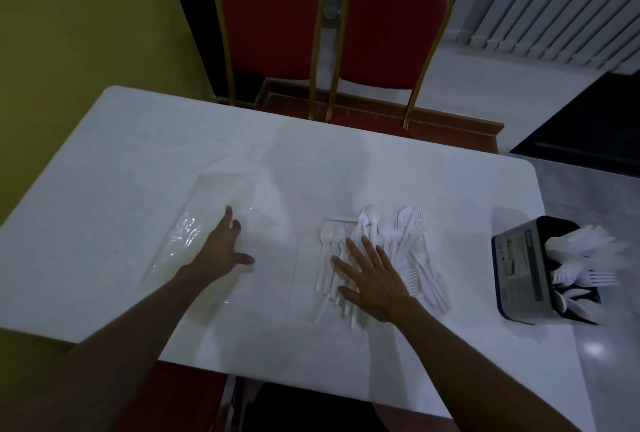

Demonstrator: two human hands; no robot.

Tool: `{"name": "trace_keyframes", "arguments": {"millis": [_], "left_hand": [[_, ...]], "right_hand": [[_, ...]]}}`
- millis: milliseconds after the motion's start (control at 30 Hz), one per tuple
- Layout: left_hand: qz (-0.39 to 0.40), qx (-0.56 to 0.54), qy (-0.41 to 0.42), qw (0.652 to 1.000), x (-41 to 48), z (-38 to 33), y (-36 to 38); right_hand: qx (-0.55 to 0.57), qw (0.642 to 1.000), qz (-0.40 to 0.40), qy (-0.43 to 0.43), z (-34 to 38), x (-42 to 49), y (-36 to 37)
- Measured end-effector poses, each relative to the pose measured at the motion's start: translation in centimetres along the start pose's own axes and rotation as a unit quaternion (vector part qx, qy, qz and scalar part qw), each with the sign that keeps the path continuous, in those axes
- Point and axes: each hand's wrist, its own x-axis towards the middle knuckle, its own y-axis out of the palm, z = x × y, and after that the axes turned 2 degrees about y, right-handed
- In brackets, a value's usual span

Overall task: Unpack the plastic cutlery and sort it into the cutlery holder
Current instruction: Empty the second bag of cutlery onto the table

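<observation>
Two bare forearms are reaching in from 6 o'clock. Right hand is lying flat on the loose pile of white plastic cutlery at table centre, fingers straight and spread, gripping nothing. Left hand, at 9 o'clock of the pile, is resting on the clear plastic wrapper, fingers loosely apart, pinching nothing that shows.

Cutlery holder is standing at 3 o'clock by the table edge, well apart from the pile, already carrying forks and spoons.

Judged progress: this wrapper is looking emptied, so unpacking is seeming done; sorting is partly done, the whole pile waiting.

Dim light is blurring which pieces are knives. The holder's dividers are proving hard to make out.
</observation>
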Motion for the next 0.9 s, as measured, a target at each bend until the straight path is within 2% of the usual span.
{"name": "trace_keyframes", "arguments": {"millis": [100,200,300,400,467,500,533,600,633,700,733,800,833,867,900], "left_hand": [[-0.022,-0.069,-0.007,0.997,-0.2,-0.5,-0.9],[-0.124,-0.117,-0.027,0.985,-0.3,-1.7,-1.9],[-0.181,-0.314,-0.074,0.929,0.0,-2.8,-5.1],[-0.171,-0.422,-0.047,0.889,0.0,-2.4,-10.1],[-0.177,-0.464,-0.060,0.866,-0.1,-0.8,-13.5],[-0.187,-0.456,-0.071,0.867,-0.2,0.4,-15.0],[-0.200,-0.414,-0.082,0.884,-0.2,1.7,-16.3],[-0.201,-0.230,-0.120,0.945,-0.5,4.2,-17.1],[-0.193,-0.113,-0.151,0.963,-0.5,5.0,-16.7],[-0.169,0.061,-0.198,0.964,-0.6,5.8,-14.4],[-0.144,0.124,-0.189,0.963,-0.7,5.8,-12.8],[-0.080,0.205,-0.050,0.974,-0.2,5.8,-9.0],[-0.039,0.203,0.026,0.978,0.0,5.6,-6.6],[0.003,0.193,0.070,0.979,-0.2,4.6,-4.1],[0.063,0.187,0.070,0.978,-0.8,3.4,-1.7]], "right_hand": [[-0.007,1.000,0.012,0.010,0.0,-0.1,-0.1],[-0.011,1.000,0.012,0.014,-0.1,-0.2,0.0],[-0.011,1.000,0.008,0.012,-0.1,-0.3,-0.1],[-0.004,1.000,0.001,0.011,-0.2,-0.3,-0.2],[0.000,1.000,0.002,0.009,-0.2,-0.5,-0.3],[0.002,1.000,0.002,0.009,-0.1,-0.6,-0.4],[0.003,1.000,0.005,0.010,-0.1,-0.6,-0.4],[0.003,1.000,0.007,0.014,0.0,-0.7,-0.4],[0.004,1.000,0.006,0.016,0.1,-0.6,-0.4],[0.003,1.000,0.013,0.020,0.1,-0.6,-0.4],[0.002,1.000,0.018,0.021,0.2,-0.5,-0.3],[0.006,1.000,0.016,0.021,0.3,-0.4,-0.3],[0.005,1.000,0.014,0.020,0.4,-0.3,-0.3],[0.002,1.000,0.019,0.020,0.5,-0.3,-0.3],[0.002,0.999,0.026,0.019,0.6,-0.4,-0.4]]}}
